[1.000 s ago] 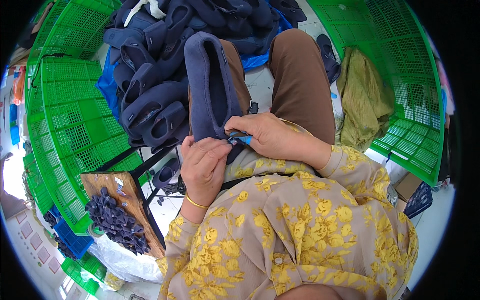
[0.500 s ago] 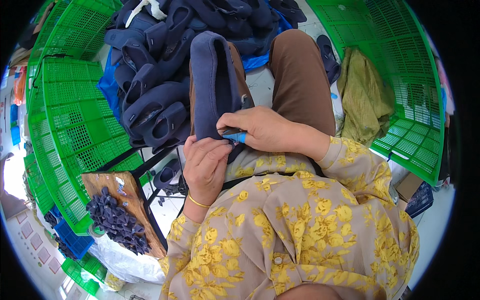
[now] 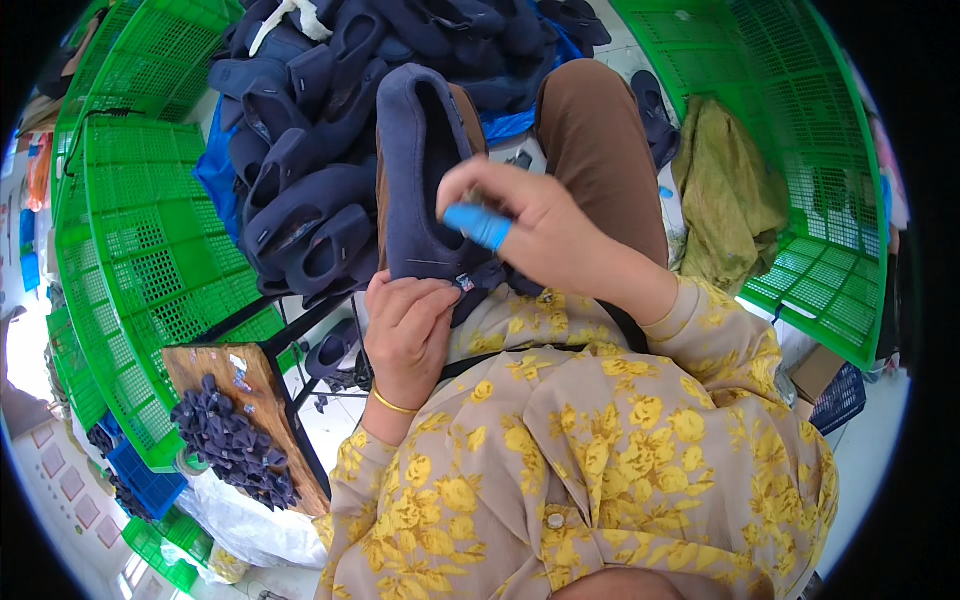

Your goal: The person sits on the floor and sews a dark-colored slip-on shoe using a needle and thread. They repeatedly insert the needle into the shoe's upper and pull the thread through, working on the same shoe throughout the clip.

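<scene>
A navy fabric slipper (image 3: 408, 170) lies along my left thigh, its toe pointing away and its opening facing right. My left hand (image 3: 408, 325) closes on the heel end, with fingertips beside a small coloured tag (image 3: 465, 283). A thin pale line, needle or thread, crosses the fabric just above those fingers. Over the slipper's opening, my right hand (image 3: 530, 215) is raised, its fingers curled in toward the thumb and blurred by motion. Blue tape (image 3: 478, 226) wraps its thumb. Whatever lies between those fingertips cannot be made out.
Many navy slippers (image 3: 320, 190) are heaped ahead on a blue sheet (image 3: 215, 175). Green crates (image 3: 140, 240) stand left and right. A wooden board (image 3: 215, 365) at my left bears small navy fabric pieces (image 3: 235, 440). Olive cloth (image 3: 725, 190) hangs over the right crate.
My right hand has lifted off the slipper's heel edge, uncovering the tag and the pale line. The left hand keeps its hold in nearly the same place.
</scene>
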Motion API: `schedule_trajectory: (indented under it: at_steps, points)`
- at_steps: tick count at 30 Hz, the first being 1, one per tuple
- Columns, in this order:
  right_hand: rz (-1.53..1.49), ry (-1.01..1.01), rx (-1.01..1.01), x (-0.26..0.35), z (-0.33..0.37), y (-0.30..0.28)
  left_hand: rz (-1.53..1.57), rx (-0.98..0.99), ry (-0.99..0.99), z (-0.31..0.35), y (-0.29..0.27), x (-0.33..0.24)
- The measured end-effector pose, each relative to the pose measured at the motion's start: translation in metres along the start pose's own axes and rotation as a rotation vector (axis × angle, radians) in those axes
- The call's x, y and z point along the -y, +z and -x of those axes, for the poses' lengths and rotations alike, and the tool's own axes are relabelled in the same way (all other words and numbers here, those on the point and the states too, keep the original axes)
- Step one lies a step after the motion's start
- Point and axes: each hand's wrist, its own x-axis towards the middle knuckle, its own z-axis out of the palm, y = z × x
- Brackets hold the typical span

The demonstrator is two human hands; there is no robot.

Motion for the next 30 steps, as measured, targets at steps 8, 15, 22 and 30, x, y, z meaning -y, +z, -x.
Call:
schedule_trajectory:
  at_steps: [8, 15, 22, 30]
  points:
    - [0.561, -0.197, 0.210, -0.009, 0.003, 0.013, -0.012, -0.011, 0.016, 0.000, 0.002, 0.000]
    - [-0.957, 0.148, -0.029, 0.025, -0.008, -0.018, -0.026, 0.003, 0.008, 0.001, 0.003, 0.001]
    - [-0.086, -0.044, 0.074, 0.022, 0.016, -0.047, -0.019, -0.026, 0.040, 0.002, 0.006, 0.002]
    - [0.373, 0.032, 0.358, -0.003, 0.041, -0.019, -0.011, -0.023, 0.075, 0.002, 0.005, 0.002]
